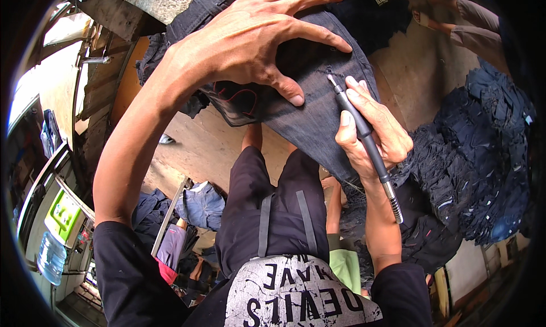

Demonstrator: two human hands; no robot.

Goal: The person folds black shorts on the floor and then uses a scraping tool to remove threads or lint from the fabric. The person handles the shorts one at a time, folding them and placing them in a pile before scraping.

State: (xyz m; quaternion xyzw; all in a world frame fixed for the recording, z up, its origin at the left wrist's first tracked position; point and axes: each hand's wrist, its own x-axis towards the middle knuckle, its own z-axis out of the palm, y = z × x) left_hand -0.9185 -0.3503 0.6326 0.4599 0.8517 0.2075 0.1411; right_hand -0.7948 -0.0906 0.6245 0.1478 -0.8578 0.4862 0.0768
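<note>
A pair of black jeans is spread out in front of me, its waistband with belt loops at the upper left. My left hand lies over the cloth, fingers spread and thumb stretched out. My right hand grips a slim black rotary grinder handpiece like a pen. A spring sleeve covers its rear end, and its small pale tip meets the cloth beside a frayed patch, right of my left thumb. Red stitching shows on the jeans near my left wrist.
A big heap of dark denim garments rises at the right. Another person's legs are at the upper right. Blue jeans lie low on the left, near a large water bottle and a green plastic item.
</note>
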